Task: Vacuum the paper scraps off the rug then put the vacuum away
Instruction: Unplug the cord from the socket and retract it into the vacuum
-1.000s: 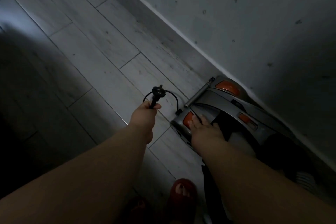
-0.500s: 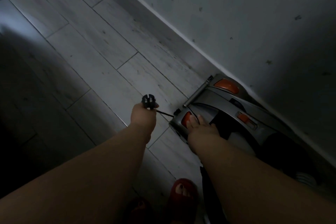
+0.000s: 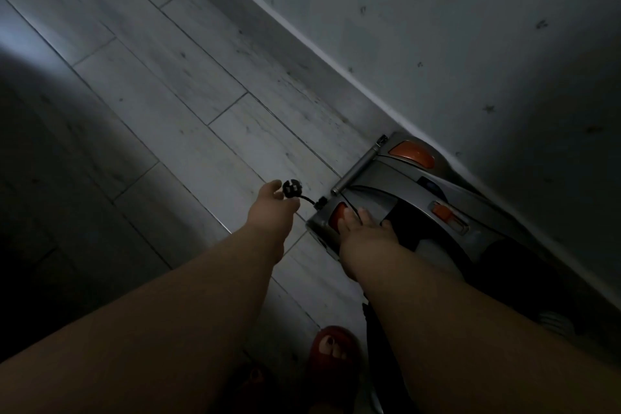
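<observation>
The grey canister vacuum (image 3: 403, 185) with orange trim lies on the floor against the wall at the right. My right hand (image 3: 366, 235) rests flat on its rear end, fingertips on an orange button (image 3: 334, 217). My left hand (image 3: 268, 215) loosely pinches the black plug (image 3: 290, 187) just left of the vacuum. Only a short piece of cord (image 3: 307, 200) runs from the plug into the vacuum's rear. No rug or paper scraps are in view.
The room is dim. A pale wall (image 3: 437, 27) with a baseboard (image 3: 302, 54) runs diagonally behind the vacuum. Grey plank flooring (image 3: 168, 77) stretches to the left. My foot in a red slipper (image 3: 332, 353) and a dark hose (image 3: 376, 363) are at the bottom.
The cord loop has drawn into the vacuum. My left hand has followed with the plug toward the vacuum's rear, its thumb now lifted. My right hand stays on the button.
</observation>
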The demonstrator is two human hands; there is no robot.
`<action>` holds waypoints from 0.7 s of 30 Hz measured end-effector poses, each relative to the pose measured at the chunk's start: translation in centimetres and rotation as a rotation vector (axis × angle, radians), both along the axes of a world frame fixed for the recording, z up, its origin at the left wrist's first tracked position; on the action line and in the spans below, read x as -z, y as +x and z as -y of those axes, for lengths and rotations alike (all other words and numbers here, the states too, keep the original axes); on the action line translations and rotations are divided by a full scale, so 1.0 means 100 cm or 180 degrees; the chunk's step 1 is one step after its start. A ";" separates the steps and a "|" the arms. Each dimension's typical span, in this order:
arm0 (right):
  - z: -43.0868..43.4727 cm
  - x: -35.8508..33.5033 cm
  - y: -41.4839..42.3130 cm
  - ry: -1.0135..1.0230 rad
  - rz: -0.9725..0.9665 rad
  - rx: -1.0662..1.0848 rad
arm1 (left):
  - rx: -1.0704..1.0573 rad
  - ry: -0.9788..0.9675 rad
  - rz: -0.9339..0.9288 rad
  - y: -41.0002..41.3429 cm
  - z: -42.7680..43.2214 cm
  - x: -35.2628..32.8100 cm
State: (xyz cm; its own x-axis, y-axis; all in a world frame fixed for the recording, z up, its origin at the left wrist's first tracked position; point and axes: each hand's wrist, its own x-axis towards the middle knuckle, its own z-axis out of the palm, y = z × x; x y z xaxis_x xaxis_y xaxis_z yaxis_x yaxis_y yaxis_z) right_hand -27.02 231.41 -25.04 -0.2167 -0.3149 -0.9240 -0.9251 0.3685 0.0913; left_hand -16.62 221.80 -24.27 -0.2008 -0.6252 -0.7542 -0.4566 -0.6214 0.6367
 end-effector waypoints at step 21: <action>-0.036 -0.033 -0.030 -0.1166 0.0203 0.0125 | 0.0240 0.0307 -0.0175 -0.020 -0.032 -0.020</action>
